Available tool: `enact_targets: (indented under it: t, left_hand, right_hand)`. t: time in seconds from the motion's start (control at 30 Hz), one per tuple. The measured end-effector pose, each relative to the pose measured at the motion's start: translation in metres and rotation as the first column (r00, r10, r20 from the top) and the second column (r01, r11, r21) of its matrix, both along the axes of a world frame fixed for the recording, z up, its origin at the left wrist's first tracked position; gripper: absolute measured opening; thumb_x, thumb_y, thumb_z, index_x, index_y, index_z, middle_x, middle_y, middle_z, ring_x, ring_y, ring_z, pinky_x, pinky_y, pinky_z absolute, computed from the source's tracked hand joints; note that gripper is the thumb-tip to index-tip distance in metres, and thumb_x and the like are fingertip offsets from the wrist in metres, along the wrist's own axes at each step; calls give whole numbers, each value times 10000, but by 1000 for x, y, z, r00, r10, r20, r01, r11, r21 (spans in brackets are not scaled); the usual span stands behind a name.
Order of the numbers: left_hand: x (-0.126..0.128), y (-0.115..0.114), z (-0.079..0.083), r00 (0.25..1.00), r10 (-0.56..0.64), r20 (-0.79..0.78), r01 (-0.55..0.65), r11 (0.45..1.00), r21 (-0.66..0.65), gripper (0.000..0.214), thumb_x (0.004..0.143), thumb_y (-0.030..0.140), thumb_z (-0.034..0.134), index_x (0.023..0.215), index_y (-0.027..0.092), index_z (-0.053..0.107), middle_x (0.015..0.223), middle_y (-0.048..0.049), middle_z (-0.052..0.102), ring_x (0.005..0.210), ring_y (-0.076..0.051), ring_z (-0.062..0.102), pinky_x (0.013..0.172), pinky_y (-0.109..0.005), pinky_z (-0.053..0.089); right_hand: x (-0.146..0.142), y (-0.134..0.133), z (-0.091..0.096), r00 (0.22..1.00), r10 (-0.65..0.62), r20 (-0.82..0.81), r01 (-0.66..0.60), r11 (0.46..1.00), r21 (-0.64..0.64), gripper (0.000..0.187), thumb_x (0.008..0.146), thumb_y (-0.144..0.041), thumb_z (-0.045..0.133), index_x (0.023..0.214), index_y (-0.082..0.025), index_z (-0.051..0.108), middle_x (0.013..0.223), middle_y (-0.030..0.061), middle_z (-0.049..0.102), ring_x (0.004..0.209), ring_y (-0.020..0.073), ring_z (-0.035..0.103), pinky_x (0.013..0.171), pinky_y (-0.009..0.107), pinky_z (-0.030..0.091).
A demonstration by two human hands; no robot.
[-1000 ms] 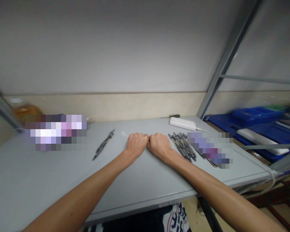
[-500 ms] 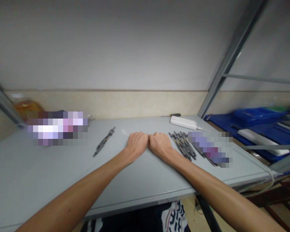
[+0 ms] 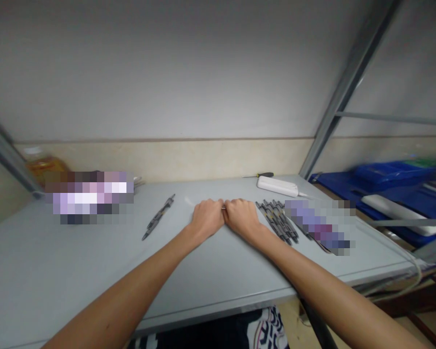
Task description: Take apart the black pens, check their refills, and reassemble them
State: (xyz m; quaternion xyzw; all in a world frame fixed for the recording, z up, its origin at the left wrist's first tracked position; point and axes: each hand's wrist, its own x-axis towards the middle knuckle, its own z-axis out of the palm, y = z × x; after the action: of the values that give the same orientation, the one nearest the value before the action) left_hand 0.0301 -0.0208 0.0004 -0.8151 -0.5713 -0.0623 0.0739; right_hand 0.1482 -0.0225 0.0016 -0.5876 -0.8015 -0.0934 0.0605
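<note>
My left hand (image 3: 208, 216) and my right hand (image 3: 242, 215) are both closed and meet knuckle to knuckle just above the grey desk (image 3: 210, 271). A thin shiny piece (image 3: 224, 208) shows in the small gap between them; the fingers hide the rest of it, so its kind is unclear. To the left lie grey-black pens (image 3: 159, 216), close together and slanted. Beside my right wrist, several similar pens (image 3: 278, 220) lie side by side in a slanted row.
A white power strip (image 3: 277, 186) and a screwdriver (image 3: 264, 174) lie near the wall. Blurred-out items sit at both sides, with a bottle of amber liquid (image 3: 47, 167) at back left. A metal post (image 3: 327, 111) rises at the right, beyond which are blue trays (image 3: 388, 169).
Both fists stay together, with the gap and the shiny piece between them slightly more visible. The view has shifted a little; the pens have not moved on the desk.
</note>
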Motion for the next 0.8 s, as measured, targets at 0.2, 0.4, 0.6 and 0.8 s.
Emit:
enact_targets:
  t: [0.2, 0.4, 0.6, 0.8]
  left_hand:
    - [1, 0, 2, 953, -249, -170, 291, 910, 297, 181, 831, 102, 379, 921, 150, 528, 941, -123, 585, 951, -249, 507, 773, -375, 379]
    - [7, 5, -5, 981, -130, -146, 163, 957, 241, 183, 825, 46, 379, 877, 105, 544, 826, -134, 625, 826, -237, 586, 726, -347, 404]
    - [7, 5, 0, 995, 6, -96, 0, 999, 54, 244, 858, 109, 387, 935, 124, 618, 832, -144, 683, 796, -233, 656, 643, -303, 462]
    - [11, 4, 3, 991, 126, -46, -127, 992, -18, 327, 894, 175, 347, 943, 135, 668, 867, -165, 681, 842, -211, 654, 689, -294, 483]
  right_hand:
    - [10, 16, 5, 973, -152, -175, 96, 951, -294, 414, 850, -332, 342, 952, -116, 680, 948, 189, 672, 848, 245, 645, 655, 277, 447]
    - [7, 15, 7, 984, -151, -96, 136, 979, -149, 423, 852, -335, 338, 950, -122, 691, 922, 201, 675, 874, 275, 640, 702, 324, 456]
    - [0, 11, 0, 999, -43, -4, 42, 996, -76, 433, 880, -310, 305, 957, -121, 687, 915, 211, 666, 883, 282, 635, 728, 356, 454]
    - [0, 11, 2, 999, 0, 47, 3, 998, -56, 504, 923, -314, 217, 949, -136, 688, 881, 195, 678, 835, 271, 651, 693, 347, 463]
